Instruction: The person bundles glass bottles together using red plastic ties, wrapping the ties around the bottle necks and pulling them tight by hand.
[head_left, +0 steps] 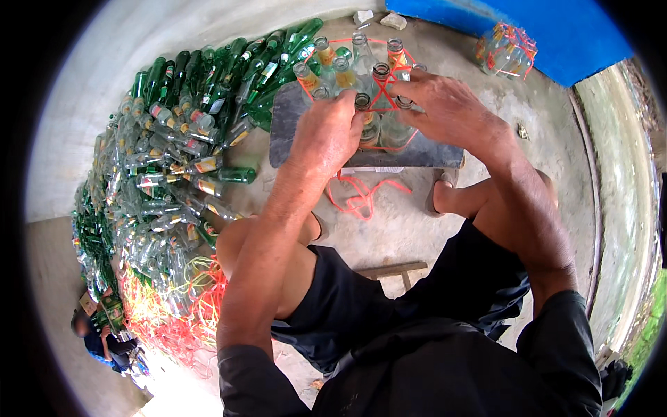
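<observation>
Above concrete floor (556, 125), bottles (344, 75) on table (285, 115)

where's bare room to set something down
Bare: the left strip of the dark tabletop, beside the strapped bottles; and most floor right of the right hand, below the far bundle. Crowded: around the left hand and at the bottle heap further left.

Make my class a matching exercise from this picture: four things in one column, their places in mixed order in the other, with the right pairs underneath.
Things:
1. Loose red strap
2. Small table
3. Tied bundle
4. Bottle heap

Places:
A. Along the pale wall
B. By the blue panel
C. Between the person's feet
D. Under the bottles by the right hand

Pairs: 1-C, 2-D, 3-B, 4-A
</observation>
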Demonstrator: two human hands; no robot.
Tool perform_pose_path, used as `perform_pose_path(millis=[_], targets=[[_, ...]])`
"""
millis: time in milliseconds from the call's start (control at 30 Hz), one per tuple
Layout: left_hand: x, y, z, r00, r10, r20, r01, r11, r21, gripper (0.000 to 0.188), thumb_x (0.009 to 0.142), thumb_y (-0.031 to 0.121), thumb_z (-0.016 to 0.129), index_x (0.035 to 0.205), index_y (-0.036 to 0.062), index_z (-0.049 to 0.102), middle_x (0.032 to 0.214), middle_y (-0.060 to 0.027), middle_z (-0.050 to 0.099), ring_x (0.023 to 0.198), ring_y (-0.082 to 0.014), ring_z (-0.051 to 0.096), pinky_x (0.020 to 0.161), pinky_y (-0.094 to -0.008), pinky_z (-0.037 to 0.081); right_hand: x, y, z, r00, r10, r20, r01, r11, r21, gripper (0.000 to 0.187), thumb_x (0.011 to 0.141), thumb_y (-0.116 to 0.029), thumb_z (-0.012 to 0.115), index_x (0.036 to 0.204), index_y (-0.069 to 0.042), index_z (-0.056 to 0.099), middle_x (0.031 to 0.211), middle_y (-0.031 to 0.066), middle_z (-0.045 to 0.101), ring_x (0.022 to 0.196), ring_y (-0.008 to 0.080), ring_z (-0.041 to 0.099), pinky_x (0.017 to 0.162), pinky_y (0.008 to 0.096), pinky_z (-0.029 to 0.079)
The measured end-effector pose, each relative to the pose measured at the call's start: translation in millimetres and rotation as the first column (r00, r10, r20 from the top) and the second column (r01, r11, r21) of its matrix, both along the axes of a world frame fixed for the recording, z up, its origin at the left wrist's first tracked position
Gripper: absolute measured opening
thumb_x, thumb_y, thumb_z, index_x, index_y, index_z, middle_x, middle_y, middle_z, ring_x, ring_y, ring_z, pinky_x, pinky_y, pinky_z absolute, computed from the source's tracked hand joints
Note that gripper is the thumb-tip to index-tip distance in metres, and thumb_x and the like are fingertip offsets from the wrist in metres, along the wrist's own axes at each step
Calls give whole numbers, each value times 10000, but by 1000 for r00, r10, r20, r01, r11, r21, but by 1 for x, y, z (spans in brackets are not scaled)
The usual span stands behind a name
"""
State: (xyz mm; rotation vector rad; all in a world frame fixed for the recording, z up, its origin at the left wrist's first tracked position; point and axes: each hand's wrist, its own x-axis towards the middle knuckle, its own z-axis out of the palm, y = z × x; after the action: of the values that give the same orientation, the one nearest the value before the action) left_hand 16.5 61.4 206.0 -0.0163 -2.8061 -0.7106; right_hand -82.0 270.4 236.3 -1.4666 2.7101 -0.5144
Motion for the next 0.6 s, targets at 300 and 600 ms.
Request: perform_pose_path(millis=[300,600], targets=[[-23,-12,40,939,-326,107,337,822,-459,101,847,35,660,923,-31,657,784,-238,690,794,-439,705,669,-508,574,-10,-3,-12,999,29,-25,-30,998,-51,189,891,-194,715,1046,-87,702,980,155,681,974,369,680,830,498,539],[-53,-7,75,810,-488,326,581,595,-555,67,783,13,644,772,-32,692,774,-263,690,776,-440,714,676,-507,589,-10,0,-21,999,27,-44,-28,999,-21,156,906,-190,715,1021,-92,676,988,132,669,963,346,689,827,488,541]])
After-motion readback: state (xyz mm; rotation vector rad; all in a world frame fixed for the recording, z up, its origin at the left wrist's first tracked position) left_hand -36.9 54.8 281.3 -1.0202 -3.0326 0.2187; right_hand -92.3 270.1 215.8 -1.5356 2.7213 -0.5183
